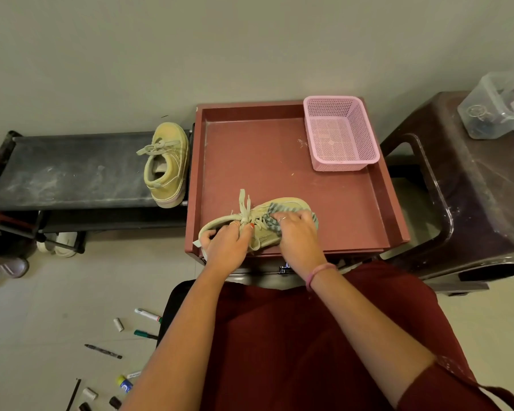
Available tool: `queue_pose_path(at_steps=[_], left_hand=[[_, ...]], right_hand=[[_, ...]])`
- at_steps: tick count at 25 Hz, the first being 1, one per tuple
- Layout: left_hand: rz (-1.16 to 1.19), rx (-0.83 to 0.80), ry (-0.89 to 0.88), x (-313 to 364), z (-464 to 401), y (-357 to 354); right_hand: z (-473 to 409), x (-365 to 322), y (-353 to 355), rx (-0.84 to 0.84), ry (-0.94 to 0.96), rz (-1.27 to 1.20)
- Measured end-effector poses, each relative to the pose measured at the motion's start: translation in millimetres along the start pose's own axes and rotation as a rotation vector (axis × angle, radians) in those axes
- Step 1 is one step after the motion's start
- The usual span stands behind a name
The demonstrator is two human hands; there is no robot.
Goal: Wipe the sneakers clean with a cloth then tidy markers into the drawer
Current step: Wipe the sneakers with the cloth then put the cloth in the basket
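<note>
A plain pale wall (250,46) fills the upper half, evenly lit. The floor (27,321) is light tile. Against the wall stands a reddish-brown counter (250,149) with a raised rim. To its left is a low dark rack (72,170), its top dusty. To its right stands a dark brown plastic stool (472,179), scuffed and glossy.

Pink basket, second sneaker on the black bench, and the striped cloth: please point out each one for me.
pink basket (340,134), head view, on its mesh floor.
second sneaker (167,161), head view, on its heel opening.
striped cloth (272,218), head view, on the part showing left of the right hand's fingers.
</note>
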State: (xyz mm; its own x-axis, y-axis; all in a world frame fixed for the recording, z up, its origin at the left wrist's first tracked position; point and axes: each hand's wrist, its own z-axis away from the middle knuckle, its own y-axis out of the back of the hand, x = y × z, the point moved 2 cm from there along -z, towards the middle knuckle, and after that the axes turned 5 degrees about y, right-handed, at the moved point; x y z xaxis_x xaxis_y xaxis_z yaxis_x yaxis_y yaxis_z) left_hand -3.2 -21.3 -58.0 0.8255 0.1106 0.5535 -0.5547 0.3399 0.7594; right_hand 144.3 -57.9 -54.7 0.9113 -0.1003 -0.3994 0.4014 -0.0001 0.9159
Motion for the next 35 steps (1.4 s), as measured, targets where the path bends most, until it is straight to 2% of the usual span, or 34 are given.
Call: queue_pose_path(at_steps=[3, 5, 8, 10, 12, 14, 16, 19, 22, 26, 30, 33, 35], left_hand=[[-0.018, -0.012, -0.008, 0.4, 0.4, 0.6], [-0.021, -0.029, 0.003, 0.8, -0.6, 1.2], [-0.029, -0.018, 0.007, 3.8, 0.8, 1.0], [-0.042, -0.005, 0.011, 4.3, 1.1, 0.7], [-0.049, -0.001, 0.011, 4.4, 1.0, 0.7], [-0.049, 0.001, 0.011, 5.5, 0.6, 1.0], [-0.048, 0.011, 0.010, 6.2, 1.5, 1.3], [-0.057, 0.012, 0.003, 6.0, 1.8, -0.4], [-0.057, 0.013, 0.011, 5.8, -0.8, 0.1], [-0.074, 0.025, 0.009, 4.7, -0.5, -1.6], [-0.052, 0.030, 0.008, 6.7, -0.8, -1.7], [-0.043, 0.048, -0.002, 6.0, -0.4, -2.1], [-0.048, 0.062, -0.011, 5.6, -1.2, -2.0]], right_hand=[[10.8, 8.5, 8.8, 0.015, 0.111, -0.028], [4.8, 23.6, 16.6, -0.040, 0.165, 0.161], [0.7, 9.1, 11.9, -0.002, 0.020, 0.142], [7.2, 3.4, 7.9, -0.004, 0.043, 0.089], [8.8, 17.5, 14.9, -0.046, 0.081, 0.142], [6.2, 24.0, 21.4, -0.021, -0.016, 0.168], [9.5, 11.3, 14.8, 0.012, -0.052, 0.086], [17.8, 14.5, 11.2, -0.014, 0.020, 0.077], [10.6, 25.1, 21.5, 0.028, -0.129, 0.068], [10.7, 7.1, 12.4, -0.057, 0.037, 0.112], [0.6, 17.5, 21.0, -0.021, -0.073, 0.141], [8.9, 4.9, 13.4, -0.096, 0.057, 0.099], [10.6, 19.5, 22.2, -0.116, 0.126, 0.142]])
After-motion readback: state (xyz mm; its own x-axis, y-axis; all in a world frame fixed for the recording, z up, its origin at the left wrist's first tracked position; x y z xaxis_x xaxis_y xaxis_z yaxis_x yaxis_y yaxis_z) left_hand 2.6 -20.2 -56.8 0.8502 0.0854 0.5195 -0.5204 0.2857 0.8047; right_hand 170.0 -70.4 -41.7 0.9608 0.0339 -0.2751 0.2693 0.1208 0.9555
